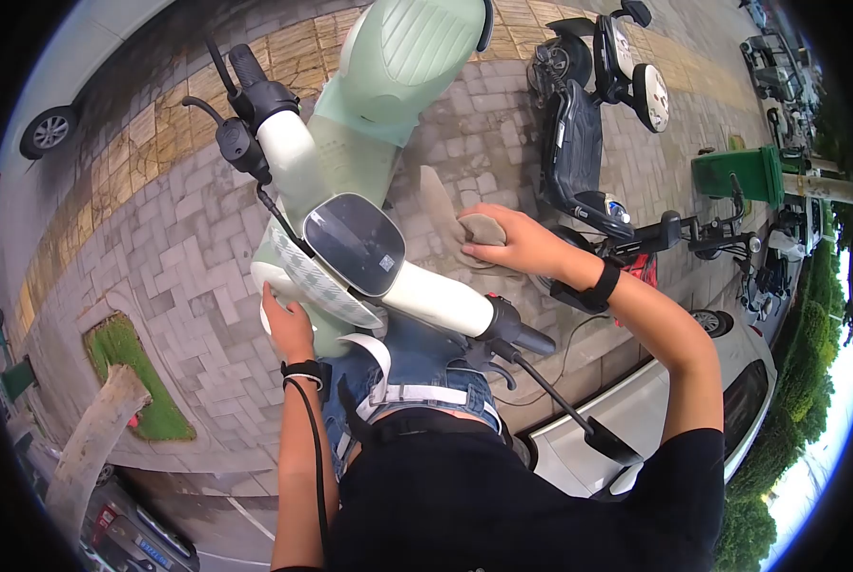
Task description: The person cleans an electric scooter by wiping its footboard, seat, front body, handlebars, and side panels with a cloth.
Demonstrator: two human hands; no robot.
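Note:
A beige cloth (484,229) is bunched in my right hand (510,238), with its thumb and fingers closed round it. One long flap of the cloth stands up to the left of the hand. The hand is to the right of a pale green and white electric scooter (388,67). My left hand (290,329) rests against the round white front part (272,278) of the scooter, with index finger and thumb apart; its other fingers are partly hidden. Between the hands are the dark display (355,245) and the white handlebar (441,300).
A black scooter (574,143) stands on the paving at the right, near a green bin (736,179). A silver car (588,429) is parked at lower right, a white car (54,67) at upper left. A tree trunk (97,429) rises at lower left.

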